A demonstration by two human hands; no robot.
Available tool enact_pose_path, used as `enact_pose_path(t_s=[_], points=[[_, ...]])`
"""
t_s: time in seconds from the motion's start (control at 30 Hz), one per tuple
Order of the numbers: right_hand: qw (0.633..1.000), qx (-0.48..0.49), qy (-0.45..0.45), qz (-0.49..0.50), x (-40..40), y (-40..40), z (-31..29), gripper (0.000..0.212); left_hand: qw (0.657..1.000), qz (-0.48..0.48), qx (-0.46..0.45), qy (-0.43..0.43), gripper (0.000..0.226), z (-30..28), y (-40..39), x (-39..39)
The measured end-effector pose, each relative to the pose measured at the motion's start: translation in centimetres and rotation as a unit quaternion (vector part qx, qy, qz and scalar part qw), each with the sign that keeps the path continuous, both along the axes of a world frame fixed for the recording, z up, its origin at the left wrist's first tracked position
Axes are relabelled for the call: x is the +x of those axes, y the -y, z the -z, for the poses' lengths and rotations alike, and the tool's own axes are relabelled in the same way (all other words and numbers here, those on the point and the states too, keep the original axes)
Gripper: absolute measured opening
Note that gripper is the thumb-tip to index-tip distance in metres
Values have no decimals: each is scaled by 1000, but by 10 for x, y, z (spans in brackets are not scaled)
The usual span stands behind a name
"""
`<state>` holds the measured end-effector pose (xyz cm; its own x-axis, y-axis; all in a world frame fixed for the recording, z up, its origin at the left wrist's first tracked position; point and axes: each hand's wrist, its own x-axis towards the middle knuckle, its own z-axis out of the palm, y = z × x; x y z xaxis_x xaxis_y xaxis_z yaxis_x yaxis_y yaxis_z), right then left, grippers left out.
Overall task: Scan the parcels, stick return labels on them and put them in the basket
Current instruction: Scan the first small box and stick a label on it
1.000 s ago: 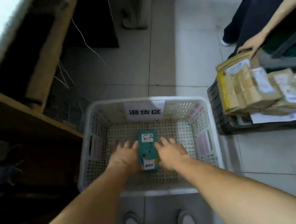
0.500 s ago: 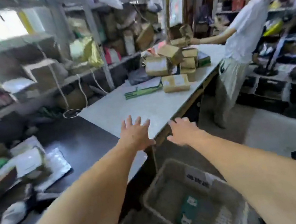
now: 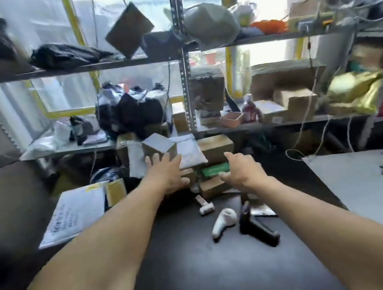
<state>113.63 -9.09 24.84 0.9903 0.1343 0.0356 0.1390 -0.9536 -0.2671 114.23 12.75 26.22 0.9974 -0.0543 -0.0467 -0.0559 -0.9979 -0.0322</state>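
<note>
Hands now off green parcel left in basket (out of view); left hand [image 3: 165, 174] and right hand [image 3: 244, 170], fingers apart and empty, reach toward parcel pile [image 3: 214, 150] on worktop [image 3: 190, 257]. Next parcel pending.

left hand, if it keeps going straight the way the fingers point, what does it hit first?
Most likely the tilted cardboard box on the parcel pile: the left hand reaches with its fingers straight, fingertips at the box's lower face. Contact is unclear; the view is blurred and depth is hard to judge.
</note>
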Motion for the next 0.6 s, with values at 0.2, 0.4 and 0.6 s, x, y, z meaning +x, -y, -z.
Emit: enact_pose_path(t_s=[0.2,0.4,0.6], points=[[1000,-8,-15,-22,38,-74,13,64,999,-43,-15,14,85,10,-86,18],[999,19,-20,-45,97,-107,28,59,997,-66,-41,4,89,28,-116,70],[995,70,-21,-64,196,-131,55,73,995,-89,-45,3,90,56,-120,156]])
